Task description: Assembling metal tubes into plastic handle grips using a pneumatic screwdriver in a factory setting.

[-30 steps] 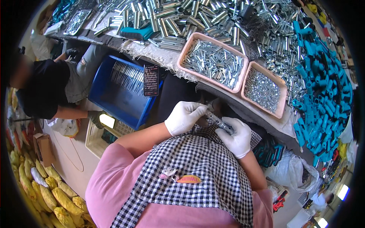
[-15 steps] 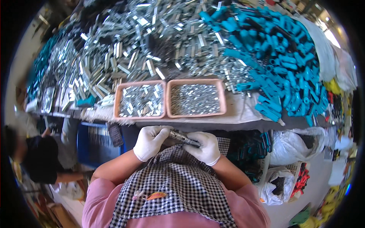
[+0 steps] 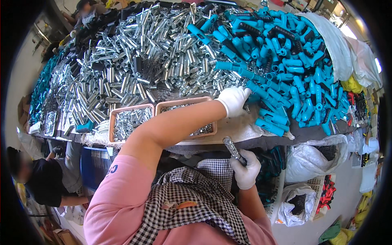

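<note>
My left arm crosses in front of me to the right. Its white-gloved left hand (image 3: 234, 101) is at the near edge of the pile, with bent fingers against the end of a teal plastic handle (image 3: 258, 88). What lies under those fingertips is hidden. Close to my body, my gloved right hand (image 3: 247, 170) is closed around a metal tube with a coil spring (image 3: 231, 147), whose spring end points up and to the left. Beneath my left forearm, a pink tray of small metal pieces (image 3: 215, 130) is partly covered.
Another pink tray (image 3: 111, 126) holds small metal parts. Shiny metal tubes (image 3: 179, 67) and loose springs (image 3: 152, 67) cover the table's middle. Teal handles (image 3: 300, 87) heap up at right. White sacks (image 3: 316, 157) stand below. A person (image 3: 45, 175) works at left, another (image 3: 87, 12) farther back.
My left hand has let go of the metal tube and moved forward and right to the edge of the teal pile. The right hand has moved right with the tube.
</note>
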A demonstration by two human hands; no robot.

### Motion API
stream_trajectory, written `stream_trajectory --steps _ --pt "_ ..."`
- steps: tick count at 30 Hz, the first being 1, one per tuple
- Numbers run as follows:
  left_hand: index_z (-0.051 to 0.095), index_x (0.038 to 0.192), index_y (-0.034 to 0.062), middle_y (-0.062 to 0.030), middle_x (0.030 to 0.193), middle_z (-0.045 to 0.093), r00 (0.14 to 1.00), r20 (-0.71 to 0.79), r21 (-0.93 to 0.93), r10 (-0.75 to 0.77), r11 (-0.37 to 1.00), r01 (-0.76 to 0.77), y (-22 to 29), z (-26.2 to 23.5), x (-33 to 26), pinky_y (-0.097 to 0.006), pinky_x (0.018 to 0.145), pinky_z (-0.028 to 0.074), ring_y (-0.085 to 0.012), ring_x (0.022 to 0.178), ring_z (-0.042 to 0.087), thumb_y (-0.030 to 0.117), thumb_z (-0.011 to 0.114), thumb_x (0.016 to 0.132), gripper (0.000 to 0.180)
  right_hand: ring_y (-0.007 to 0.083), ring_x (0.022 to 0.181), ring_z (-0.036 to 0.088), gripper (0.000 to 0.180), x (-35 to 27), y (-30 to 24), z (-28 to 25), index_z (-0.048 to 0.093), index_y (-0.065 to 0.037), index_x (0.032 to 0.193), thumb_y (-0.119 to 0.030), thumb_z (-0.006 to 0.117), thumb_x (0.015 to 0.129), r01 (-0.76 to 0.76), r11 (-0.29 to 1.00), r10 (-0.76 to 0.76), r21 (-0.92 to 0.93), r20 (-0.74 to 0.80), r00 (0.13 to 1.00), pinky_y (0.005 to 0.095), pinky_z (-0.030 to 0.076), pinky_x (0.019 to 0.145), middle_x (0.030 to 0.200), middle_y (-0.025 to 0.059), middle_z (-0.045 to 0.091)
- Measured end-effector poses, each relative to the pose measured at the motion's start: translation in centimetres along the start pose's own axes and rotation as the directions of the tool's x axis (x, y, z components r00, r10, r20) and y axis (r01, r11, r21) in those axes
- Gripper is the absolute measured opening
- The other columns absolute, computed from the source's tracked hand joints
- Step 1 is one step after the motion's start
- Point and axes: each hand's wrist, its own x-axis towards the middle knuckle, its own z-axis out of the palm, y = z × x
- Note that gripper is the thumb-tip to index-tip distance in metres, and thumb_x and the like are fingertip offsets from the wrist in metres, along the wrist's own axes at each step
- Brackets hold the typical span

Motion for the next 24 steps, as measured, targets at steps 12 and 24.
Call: stream_trajectory --steps 12,24 --pt "0.067 0.109 0.0042 -0.0131 0.104 0.064 1.000 0.002 -0.325 -0.020 0.945 0.019 -6.0 -12.5 -16.4 -0.038 0.084 0.050 -0.0286 0.095 0.063 0.008 0.070 0.076 0.033 0.0068 0.063 0.050 0.024 -0.5 0.2 0.9 0.065 0.002 0.094 -0.003 0.076 0.073 -0.061 0.998 0.054 0.035 0.181 0.982 0.0239 0.044 0.060 0.073 0.0001 0.059" --pt "0.067 0.105 0.0042 -0.0129 0.100 0.063 0.993 -0.011 -0.267 -0.116 0.958 0.109 -4.9 -12.1 -33.0 -0.038 0.079 0.052 -0.0315 0.091 0.064 0.017 0.085 0.065 0.046 0.0272 0.071 0.070 0.030 0.0 -3.5 7.2 0.070 0.000 0.091 -0.016 0.082 0.068 0.165 0.986 -0.133 -0.008 0.558 0.819 0.0328 0.055 0.067 0.082 0.0148 0.071"
